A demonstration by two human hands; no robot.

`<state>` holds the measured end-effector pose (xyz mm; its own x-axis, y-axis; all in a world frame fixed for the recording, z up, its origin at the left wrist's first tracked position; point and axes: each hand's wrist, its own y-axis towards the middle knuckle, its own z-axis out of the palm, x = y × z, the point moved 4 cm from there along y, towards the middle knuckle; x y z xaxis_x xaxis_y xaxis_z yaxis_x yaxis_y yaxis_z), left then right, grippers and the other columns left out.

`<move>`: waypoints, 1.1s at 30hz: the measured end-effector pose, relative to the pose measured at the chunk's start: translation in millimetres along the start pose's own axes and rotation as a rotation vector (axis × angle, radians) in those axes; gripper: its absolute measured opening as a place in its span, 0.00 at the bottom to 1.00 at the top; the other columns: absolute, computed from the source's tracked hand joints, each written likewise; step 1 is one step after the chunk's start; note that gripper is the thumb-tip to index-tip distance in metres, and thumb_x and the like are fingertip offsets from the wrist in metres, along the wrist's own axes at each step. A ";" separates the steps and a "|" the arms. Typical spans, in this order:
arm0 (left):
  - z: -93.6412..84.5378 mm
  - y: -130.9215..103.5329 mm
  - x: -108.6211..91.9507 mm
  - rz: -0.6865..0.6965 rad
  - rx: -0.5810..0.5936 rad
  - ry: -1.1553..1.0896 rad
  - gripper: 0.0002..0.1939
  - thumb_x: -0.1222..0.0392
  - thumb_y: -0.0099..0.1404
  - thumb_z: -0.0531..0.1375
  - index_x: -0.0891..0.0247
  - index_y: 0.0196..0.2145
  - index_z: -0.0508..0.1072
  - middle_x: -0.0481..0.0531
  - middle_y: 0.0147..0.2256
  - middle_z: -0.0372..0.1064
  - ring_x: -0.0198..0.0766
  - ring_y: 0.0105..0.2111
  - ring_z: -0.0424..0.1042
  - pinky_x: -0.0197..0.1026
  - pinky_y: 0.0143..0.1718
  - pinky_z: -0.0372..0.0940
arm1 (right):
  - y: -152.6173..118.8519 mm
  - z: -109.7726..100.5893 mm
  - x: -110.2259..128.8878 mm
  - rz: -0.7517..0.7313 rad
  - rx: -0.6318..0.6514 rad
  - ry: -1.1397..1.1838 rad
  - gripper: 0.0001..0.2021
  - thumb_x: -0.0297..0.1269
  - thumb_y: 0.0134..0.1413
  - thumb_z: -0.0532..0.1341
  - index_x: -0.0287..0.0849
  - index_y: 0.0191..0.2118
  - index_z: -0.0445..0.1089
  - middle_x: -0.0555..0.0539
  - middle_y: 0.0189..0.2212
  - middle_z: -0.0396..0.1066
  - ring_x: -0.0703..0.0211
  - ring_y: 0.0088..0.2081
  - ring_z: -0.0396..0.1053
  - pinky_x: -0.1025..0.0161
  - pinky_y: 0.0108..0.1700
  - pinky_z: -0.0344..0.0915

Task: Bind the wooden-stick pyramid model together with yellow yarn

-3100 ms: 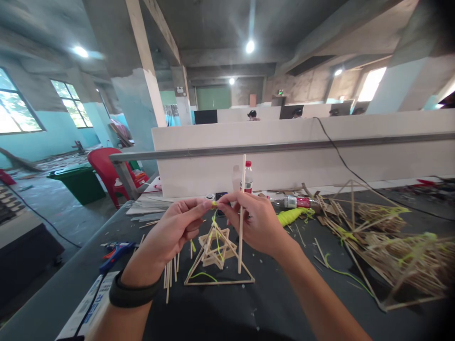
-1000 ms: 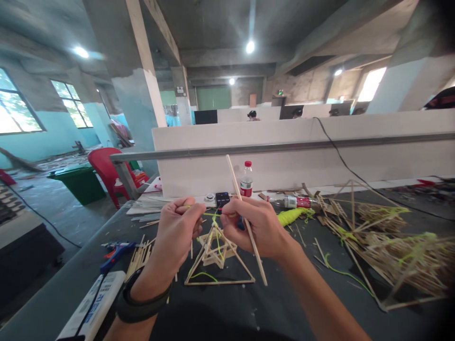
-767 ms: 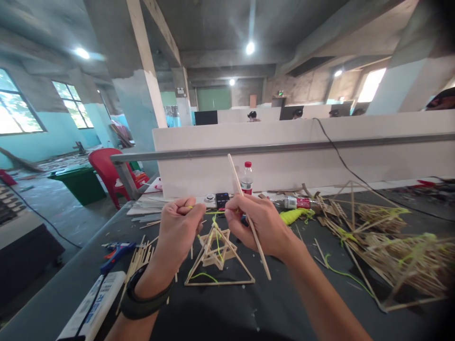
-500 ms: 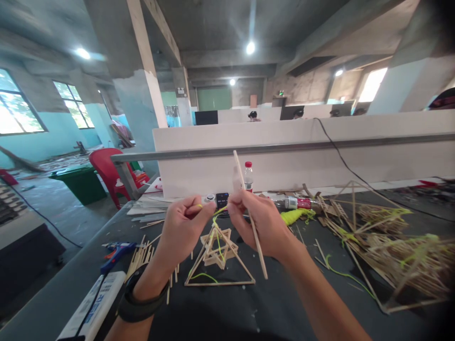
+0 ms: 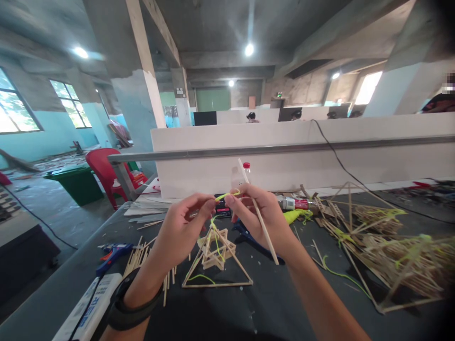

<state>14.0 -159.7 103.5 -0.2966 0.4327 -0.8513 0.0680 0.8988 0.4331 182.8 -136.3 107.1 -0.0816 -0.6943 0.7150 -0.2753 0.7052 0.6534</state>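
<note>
Frame centre: left hand (image 5: 185, 225) and right hand (image 5: 272, 213) pinch yellow string (image 5: 224, 195), right also clamping stick (image 5: 266, 232); likely knotting, next pull calling for even tension.

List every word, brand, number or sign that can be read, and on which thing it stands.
None is clearly readable.
White box's blue characters: too blurred.
Lying bottle's label: too small.
Phone screen: too small, partly hidden.
Green sign: too small.
Pillar sign: too small.

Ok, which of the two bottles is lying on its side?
The bottle behind the yellow string bundle; the red-capped bottle stands upright, partly behind the stick in the right hand.
</note>
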 end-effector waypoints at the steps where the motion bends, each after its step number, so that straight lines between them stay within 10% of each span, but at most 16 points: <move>1: -1.4 0.5 -0.2 0.013 -0.016 0.008 0.11 0.51 0.65 0.62 0.60 0.39 0.78 0.51 0.30 0.73 0.35 0.29 0.69 0.32 0.28 0.65 | -0.1 0.5 0.2 0.004 0.004 -0.022 0.06 0.40 0.60 0.63 0.44 0.36 0.71 0.53 0.21 0.67 0.64 0.23 0.68 0.66 0.24 0.61; 16: -10.1 -1.8 -1.7 0.021 -0.135 0.031 0.11 0.51 0.66 0.61 0.61 0.38 0.75 0.50 0.36 0.77 0.37 0.37 0.74 0.35 0.39 0.67 | 1.3 5.0 -1.5 0.043 0.080 -0.129 0.17 0.43 0.60 0.64 0.42 0.22 0.69 0.55 0.16 0.60 0.68 0.20 0.54 0.65 0.22 0.50; 23: -13.9 4.9 11.8 -0.021 -0.162 -0.131 0.16 0.48 0.70 0.56 0.62 0.31 0.70 0.49 0.31 0.70 0.33 0.33 0.70 0.33 0.37 0.65 | 2.8 -0.7 -9.4 0.083 0.130 -0.016 0.12 0.44 0.63 0.60 0.44 0.32 0.74 0.52 0.21 0.70 0.65 0.23 0.62 0.65 0.25 0.57; 33: 0.1 -3.2 13.0 -0.314 0.281 -0.869 0.29 0.46 0.65 0.62 0.62 0.17 0.52 0.38 0.17 0.39 0.26 0.16 0.39 0.31 0.15 0.43 | 8.1 -4.3 -40.6 0.256 0.036 0.567 0.11 0.38 0.59 0.60 0.43 0.27 0.69 0.50 0.27 0.72 0.65 0.25 0.65 0.66 0.25 0.57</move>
<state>9.9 -157.0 91.1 0.4606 -0.0305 -0.8871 0.3649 0.9175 0.1579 188.1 -101.7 84.5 0.3694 -0.3131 0.8749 -0.3469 0.8270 0.4424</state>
